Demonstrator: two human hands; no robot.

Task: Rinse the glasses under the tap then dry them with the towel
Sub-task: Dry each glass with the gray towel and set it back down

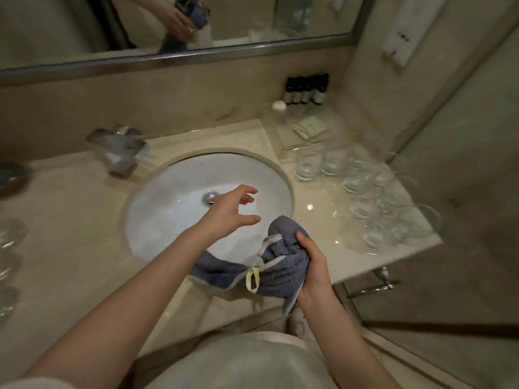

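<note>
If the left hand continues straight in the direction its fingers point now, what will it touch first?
Probably the group of glasses on the counter right of the sink. The left hand points right, above the basin; nothing shows between, though depth is uncertain.

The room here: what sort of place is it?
Probably a hotel bathroom: a round sink set in a marble counter, a wall mirror, and a row of small toiletry bottles.

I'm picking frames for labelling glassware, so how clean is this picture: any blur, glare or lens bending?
Head view: dim, warm light; the glasses at right and the tap smear with motion blur, the left hand and the right hand gripping the towel are sharper; small glare spots on the wet counter; the wide lens bows the mirror frame.
</note>
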